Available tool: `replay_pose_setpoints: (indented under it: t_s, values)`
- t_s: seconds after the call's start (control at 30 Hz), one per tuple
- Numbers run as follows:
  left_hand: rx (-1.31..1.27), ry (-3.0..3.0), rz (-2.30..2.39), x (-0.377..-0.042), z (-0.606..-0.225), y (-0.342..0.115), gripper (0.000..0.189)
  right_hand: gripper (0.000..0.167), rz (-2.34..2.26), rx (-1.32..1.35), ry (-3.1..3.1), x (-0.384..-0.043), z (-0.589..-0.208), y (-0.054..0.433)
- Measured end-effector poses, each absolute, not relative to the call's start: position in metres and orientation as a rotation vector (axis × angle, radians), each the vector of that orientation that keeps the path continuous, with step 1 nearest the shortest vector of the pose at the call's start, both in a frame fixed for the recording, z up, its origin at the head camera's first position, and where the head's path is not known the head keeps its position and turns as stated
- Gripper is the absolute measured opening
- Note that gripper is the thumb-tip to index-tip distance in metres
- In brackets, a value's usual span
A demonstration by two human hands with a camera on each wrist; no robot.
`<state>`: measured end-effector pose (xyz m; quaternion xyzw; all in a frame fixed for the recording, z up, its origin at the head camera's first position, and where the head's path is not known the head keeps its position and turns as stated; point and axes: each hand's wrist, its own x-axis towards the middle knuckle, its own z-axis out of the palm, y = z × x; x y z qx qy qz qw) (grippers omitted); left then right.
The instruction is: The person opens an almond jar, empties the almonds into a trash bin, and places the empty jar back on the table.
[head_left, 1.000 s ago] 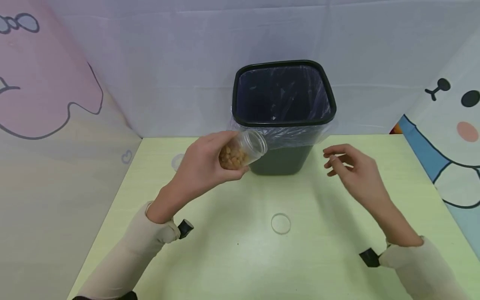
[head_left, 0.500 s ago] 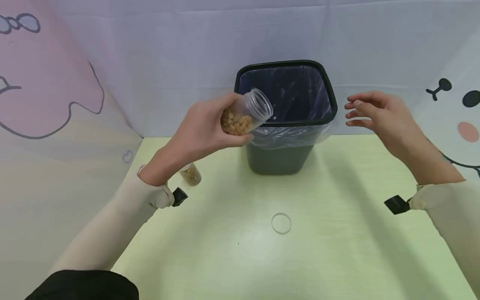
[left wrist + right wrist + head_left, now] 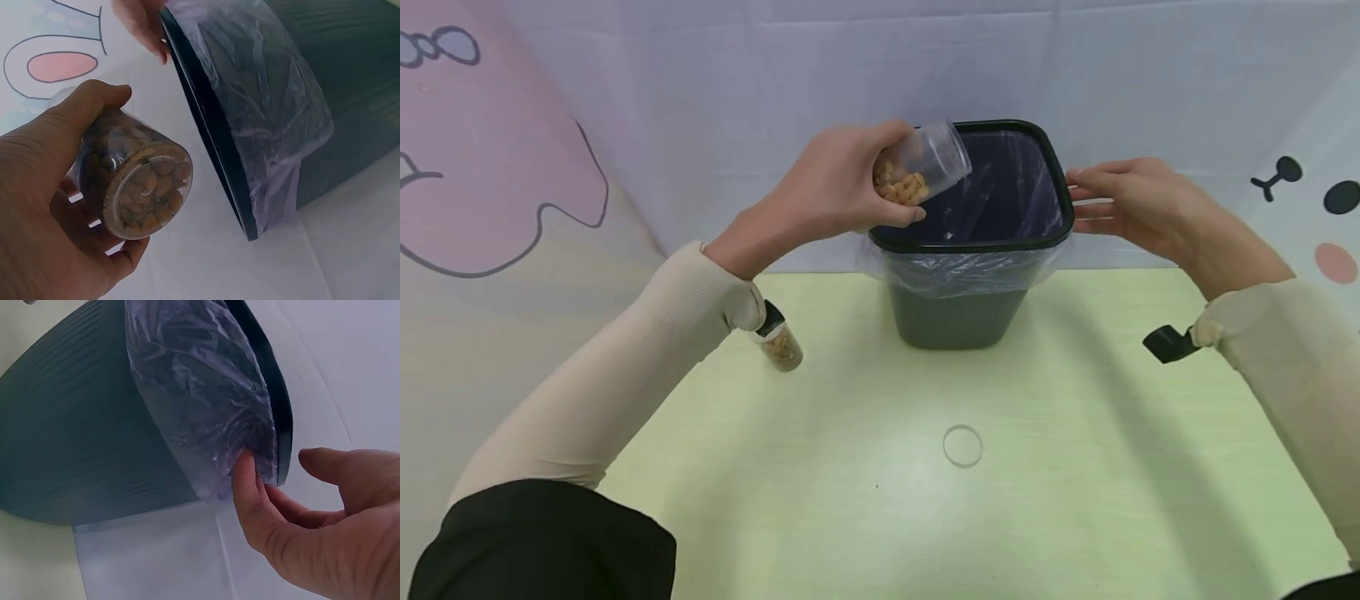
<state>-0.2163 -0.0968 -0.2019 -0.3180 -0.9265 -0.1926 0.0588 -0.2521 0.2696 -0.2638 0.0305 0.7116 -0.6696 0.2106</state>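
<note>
Over the left part of the opening of a dark green, square-mouthed plastic bin (image 3: 958,318), a clear plastic jar with a ridged neck (image 3: 938,154) lies tilted well over, its mouth facing right. Small golden-brown pieces (image 3: 901,187) gather toward its base, which the left hand (image 3: 842,179) partly covers in the head view; the left wrist view shows that base plainly but hides the mouth. Jar and hand block the bin's far left corner, and its dark inside is hard to make out.

Between the jar's mouth and the right side of the black rim (image 3: 1060,179) is open room. A crinkled translucent liner (image 3: 962,275) hangs over the rim's outside.

The left thumb and fingers are curled round the jar, gripping it. At the bin's right side, the right hand (image 3: 1150,204) has loosely extended fingers, the thumb spread apart; one fingertip appears to touch the liner.

Farther out, a pale thin ring (image 3: 962,446) lies on the light green table (image 3: 865,542), and a black wrist camera (image 3: 771,318) partly hides a small clear container of brown bits (image 3: 784,352).
</note>
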Motion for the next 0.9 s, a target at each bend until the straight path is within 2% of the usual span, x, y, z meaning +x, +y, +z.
replay_pose_setpoints:
  t_s: [0.1, 0.2, 0.4, 0.47, 0.7, 0.9]
  values:
    - [-0.963, -2.821, -0.536, -0.224, -0.201, -0.094, 0.052, 0.028, -1.830, 0.102, 2.003, -0.254, -0.262, 0.265]
    - [-0.974, -2.830, -0.476, -0.232, -0.202, -0.090, 0.052, 0.011, -1.813, 0.114, 2.023, -0.254, -0.260, 0.262]
    - [-1.011, -2.847, -0.384, -0.246, -0.205, -0.085, 0.047, 0.007, -1.741, 0.104, 2.039, -0.253, -0.256, 0.263]
    - [-1.022, -2.849, -0.375, -0.249, -0.206, -0.084, 0.047, 0.010, -1.709, 0.106, 2.062, -0.253, -0.256, 0.263]
    - [-1.069, -2.844, -0.318, -0.257, -0.208, -0.081, 0.042, 0.062, -1.559, 0.077, 2.155, -0.255, -0.253, 0.262]
    - [-1.086, -2.851, -0.208, -0.260, -0.206, -0.077, 0.039, 0.068, -1.542, 0.075, 2.162, -0.254, -0.253, 0.261]
